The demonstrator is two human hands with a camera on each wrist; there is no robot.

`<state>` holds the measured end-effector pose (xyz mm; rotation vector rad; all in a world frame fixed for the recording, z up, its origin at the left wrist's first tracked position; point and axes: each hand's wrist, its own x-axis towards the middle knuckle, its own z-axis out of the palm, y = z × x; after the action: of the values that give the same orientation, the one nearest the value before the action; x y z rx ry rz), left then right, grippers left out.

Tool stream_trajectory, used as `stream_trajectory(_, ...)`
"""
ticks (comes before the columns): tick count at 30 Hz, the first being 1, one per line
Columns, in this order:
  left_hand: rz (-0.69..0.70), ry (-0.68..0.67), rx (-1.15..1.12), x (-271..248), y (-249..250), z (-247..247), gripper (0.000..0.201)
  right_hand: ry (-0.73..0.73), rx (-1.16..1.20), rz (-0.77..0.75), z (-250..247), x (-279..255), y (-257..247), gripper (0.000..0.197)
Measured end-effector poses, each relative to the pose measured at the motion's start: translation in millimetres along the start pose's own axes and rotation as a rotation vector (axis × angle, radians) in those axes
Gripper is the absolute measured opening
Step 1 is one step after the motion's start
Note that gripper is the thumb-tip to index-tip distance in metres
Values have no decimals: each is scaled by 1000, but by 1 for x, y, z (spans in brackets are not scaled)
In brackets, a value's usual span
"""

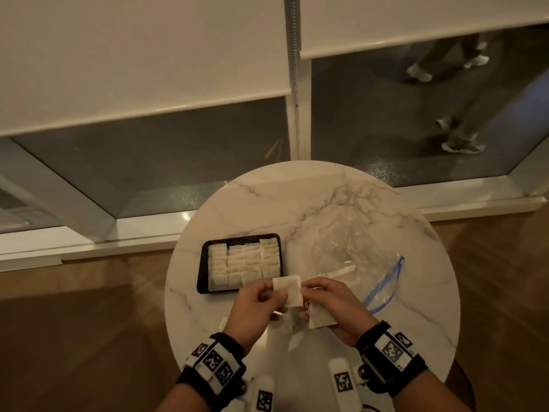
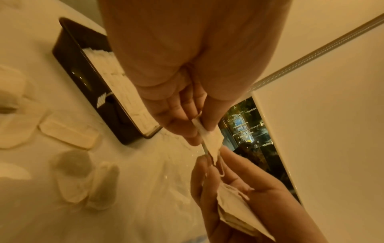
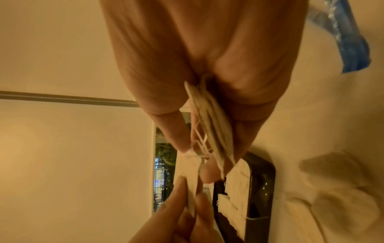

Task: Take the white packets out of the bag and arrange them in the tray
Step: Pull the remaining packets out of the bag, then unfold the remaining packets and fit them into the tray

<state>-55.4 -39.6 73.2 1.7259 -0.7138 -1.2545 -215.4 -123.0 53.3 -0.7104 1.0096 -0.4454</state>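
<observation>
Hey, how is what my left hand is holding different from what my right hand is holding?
The left hand pinches one packet, held up flat so its square face shows; the right hand grips a stack of several packets pressed together, seen mostly edge-on from the right wrist. The packet sits nearer the tray; the stack sits nearer the bag. Both are white packets, and the right hand's fingertips also touch the packet.
</observation>
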Motion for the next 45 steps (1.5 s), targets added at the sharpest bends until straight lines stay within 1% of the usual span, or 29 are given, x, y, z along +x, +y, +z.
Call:
stream_trajectory(2,10,51,-1,-8,1,-12,14,36,37,-15,8,2,0,21)
stream_trajectory(4,-3,124,4,-12,-1,-22,13,63,126,11,13,6,1,29)
stream_trajectory(7,-53,228,-9,-20,-8,-39,15,18,340,159,22,8,4,41)
stream_trajectory(9,-81,268,-23,-24,-15,-49,16,22,423,244,25,7,10,45)
stream_trajectory(13,-58,354,-1,-31,-28,-69,12,99,382,286,24,10,24,51)
stream_trajectory(16,-86,385,-1,-29,-40,-91,12,125,245,266,32,15,30,54)
stream_trajectory(18,-104,389,37,-24,-49,-107,12,132,166,235,38,18,31,53)
stream_trajectory(23,-97,392,212,0,-67,-147,6,132,138,220,57,18,30,48)
stream_trajectory(26,-53,393,308,18,-69,-167,7,162,160,250,63,13,31,41)
stream_trajectory(28,-25,388,371,31,-68,-176,7,184,213,276,63,10,31,40)
stream_trajectory(30,0,379,408,46,-66,-183,8,235,239,286,60,9,32,38)
stream_trajectory(32,24,368,456,60,-62,-187,9,282,239,284,58,9,33,37)
stream_trajectory(35,36,321,582,81,-60,-187,12,314,252,266,58,9,36,40)
stream_trajectory(39,27,231,830,96,-61,-184,20,326,253,242,62,12,41,39)
stream_trajectory(45,54,128,1166,110,-63,-176,21,352,241,245,69,15,43,38)
